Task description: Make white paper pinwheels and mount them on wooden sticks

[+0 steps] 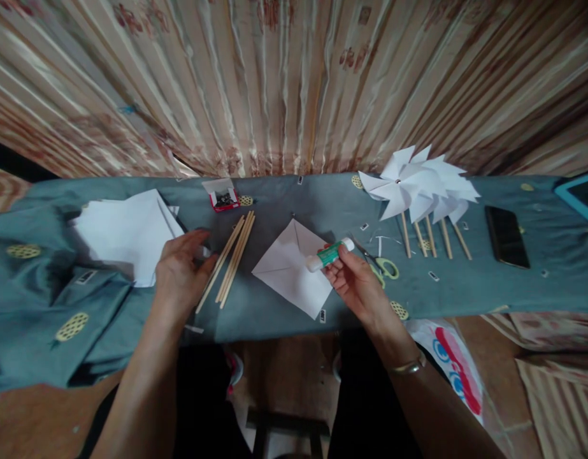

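My right hand (353,280) is closed around a green and white glue stick (329,255), holding it tilted above the right side of a white paper square (294,268). Crease or cut lines run in from the paper's corners. At the left, my left hand (179,271) has its thumb and fingers apart, by the near set of wooden sticks (235,261). A small pale patch shows between those fingers, too unclear to name. Green-handled scissors (385,268) lie just beyond my right hand, partly covered by it.
White paper sheets (124,233) are piled at the left. A small red box (224,199) of dark metal pieces stands behind the sticks. Several paper pinwheels (418,182) on sticks lie back right, beside a phone (507,236) and a blue-edged device (580,194). A curtain (294,83) hangs behind.
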Available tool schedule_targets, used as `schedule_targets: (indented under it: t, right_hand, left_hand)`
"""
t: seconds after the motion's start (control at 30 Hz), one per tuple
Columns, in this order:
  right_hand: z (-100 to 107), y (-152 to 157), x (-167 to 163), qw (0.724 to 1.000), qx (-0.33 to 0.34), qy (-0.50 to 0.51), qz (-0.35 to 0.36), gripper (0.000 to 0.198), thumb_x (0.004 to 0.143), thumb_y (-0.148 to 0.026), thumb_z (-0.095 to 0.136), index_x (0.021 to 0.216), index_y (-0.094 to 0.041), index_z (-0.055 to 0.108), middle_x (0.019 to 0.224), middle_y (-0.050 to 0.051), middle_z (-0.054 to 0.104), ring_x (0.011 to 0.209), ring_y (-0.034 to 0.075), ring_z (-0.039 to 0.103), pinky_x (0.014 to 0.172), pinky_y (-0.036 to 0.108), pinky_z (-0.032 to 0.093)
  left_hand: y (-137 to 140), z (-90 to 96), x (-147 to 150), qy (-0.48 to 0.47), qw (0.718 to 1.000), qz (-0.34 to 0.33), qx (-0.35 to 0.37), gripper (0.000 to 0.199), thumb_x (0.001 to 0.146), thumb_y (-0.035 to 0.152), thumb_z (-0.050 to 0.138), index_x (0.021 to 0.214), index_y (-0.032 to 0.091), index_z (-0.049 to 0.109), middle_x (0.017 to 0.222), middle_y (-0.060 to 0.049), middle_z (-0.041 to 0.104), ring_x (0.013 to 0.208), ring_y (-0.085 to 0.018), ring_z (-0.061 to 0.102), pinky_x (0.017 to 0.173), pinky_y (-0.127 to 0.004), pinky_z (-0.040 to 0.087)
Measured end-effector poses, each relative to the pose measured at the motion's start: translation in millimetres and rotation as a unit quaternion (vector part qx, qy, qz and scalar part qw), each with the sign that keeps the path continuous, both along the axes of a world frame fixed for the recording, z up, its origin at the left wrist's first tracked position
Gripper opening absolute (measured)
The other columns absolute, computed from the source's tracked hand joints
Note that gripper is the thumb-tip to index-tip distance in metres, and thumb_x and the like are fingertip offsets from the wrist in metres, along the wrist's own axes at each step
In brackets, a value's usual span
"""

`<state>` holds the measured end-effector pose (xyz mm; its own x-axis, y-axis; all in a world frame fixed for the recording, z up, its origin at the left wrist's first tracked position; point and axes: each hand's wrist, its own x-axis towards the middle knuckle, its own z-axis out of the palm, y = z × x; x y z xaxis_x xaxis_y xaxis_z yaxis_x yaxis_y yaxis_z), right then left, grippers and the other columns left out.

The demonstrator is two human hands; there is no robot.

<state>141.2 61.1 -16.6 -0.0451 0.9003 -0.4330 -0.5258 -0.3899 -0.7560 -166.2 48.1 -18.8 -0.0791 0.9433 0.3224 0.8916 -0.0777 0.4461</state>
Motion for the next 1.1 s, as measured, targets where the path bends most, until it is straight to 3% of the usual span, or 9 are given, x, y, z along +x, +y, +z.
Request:
schedule_targets:
  t: [0.13, 0.23, 0.33, 0.47, 0.53, 0.63, 0.8, 0.9, 1.1]
  right_hand:
    - [-1, 2, 3, 1.000, -0.018, 0.003, -0.017, 0.033, 0.063, -0.045, 0.087, 0.079, -0.022, 0.069, 0.072, -0.002, 0.074, 0.062, 0.011, 0.067, 0.060, 0.021, 0.058]
    - [0, 2, 6, 1.000, -0.010, 0.000, -0.022, 0.031, 0.068, -0.047, 0.083, 0.076, -0.022, 0.067, 0.068, -0.004, 0.072, 0.061, 0.009, 0.066, 0.059, 0.018, 0.056]
    - [1, 2, 7, 1.000, -0.004, -0.012, -0.016, 0.031, 0.072, -0.051, 0.079, 0.076, -0.023, 0.066, 0.071, -0.004, 0.073, 0.065, 0.010, 0.068, 0.059, 0.019, 0.055]
    - [4, 0, 7, 1.000, -0.017, 0.005, -0.021, 0.029, 0.071, -0.049, 0.080, 0.077, -0.023, 0.067, 0.073, -0.004, 0.075, 0.064, 0.011, 0.069, 0.059, 0.020, 0.056]
    - [5, -3, 5, 0.999, -0.020, 0.029, -0.019, 0.027, 0.070, -0.044, 0.083, 0.077, -0.023, 0.067, 0.071, -0.004, 0.074, 0.063, 0.010, 0.069, 0.061, 0.019, 0.057]
    - [8, -9, -2, 0.998, -0.028, 0.059, -0.003, 0.027, 0.064, -0.036, 0.088, 0.077, -0.021, 0.069, 0.072, -0.003, 0.075, 0.067, 0.011, 0.070, 0.068, 0.019, 0.059]
    - [14, -18, -10, 0.997, 0.004, 0.061, 0.045, 0.029, 0.059, -0.030, 0.091, 0.081, -0.021, 0.075, 0.081, -0.002, 0.078, 0.073, 0.012, 0.072, 0.073, 0.022, 0.061]
    - [16, -19, -7, 0.997, 0.031, 0.016, 0.072, 0.031, 0.066, -0.040, 0.086, 0.088, -0.021, 0.077, 0.083, 0.001, 0.078, 0.072, 0.013, 0.073, 0.068, 0.021, 0.060]
    - [17, -19, -3, 0.993, 0.056, -0.045, 0.092, 0.037, 0.068, -0.052, 0.082, 0.086, -0.020, 0.078, 0.079, 0.004, 0.079, 0.063, 0.014, 0.073, 0.054, 0.018, 0.057]
  left_hand:
    - [-5, 14.3, 24, 0.041, 0.998, -0.012, 0.045, 0.036, 0.091, 0.032, 0.058, 0.126, 0.024, 0.057, 0.143, -0.008, 0.051, 0.131, -0.035, 0.043, 0.107, -0.057, 0.039]
    - [-13, 13.9, 58, 0.023, 0.992, -0.087, 0.094, 0.030, 0.094, 0.023, 0.053, 0.123, 0.021, 0.059, 0.136, -0.014, 0.057, 0.125, -0.032, 0.050, 0.105, -0.054, 0.042]
    - [-24, 4.8, 96, -0.036, 0.976, -0.204, 0.064, 0.025, 0.094, 0.017, 0.051, 0.115, 0.022, 0.064, 0.126, -0.010, 0.065, 0.116, -0.027, 0.057, 0.098, -0.049, 0.049]
    - [-36, -1.2, 126, -0.199, 0.959, -0.203, -0.013, 0.025, 0.091, 0.025, 0.058, 0.115, 0.021, 0.064, 0.117, -0.009, 0.069, 0.110, -0.025, 0.060, 0.096, -0.047, 0.050]
    - [-36, 0.9, 133, -0.328, 0.929, -0.159, -0.061, 0.041, 0.082, 0.031, 0.070, 0.121, 0.021, 0.061, 0.114, -0.009, 0.069, 0.104, -0.024, 0.063, 0.093, -0.043, 0.052]
    - [-31, 6.9, 143, -0.519, 0.841, -0.094, -0.122, 0.061, 0.066, 0.034, 0.083, 0.121, 0.021, 0.061, 0.111, -0.008, 0.069, 0.096, -0.021, 0.064, 0.083, -0.036, 0.054]
    - [-23, 14.8, 152, -0.698, 0.697, -0.058, -0.151, 0.036, 0.063, 0.030, 0.085, 0.093, 0.019, 0.070, 0.088, -0.002, 0.073, 0.078, -0.015, 0.065, 0.076, -0.028, 0.053]
    - [-22, 16.9, 151, -0.723, 0.675, -0.041, -0.140, 0.032, 0.060, 0.028, 0.088, 0.086, 0.018, 0.072, 0.081, 0.000, 0.072, 0.072, -0.013, 0.065, 0.073, -0.027, 0.052]
    - [-26, 19.4, 145, -0.712, 0.686, -0.024, -0.146, 0.034, 0.056, 0.029, 0.089, 0.082, 0.018, 0.071, 0.075, 0.001, 0.071, 0.067, -0.012, 0.064, 0.067, -0.025, 0.052]
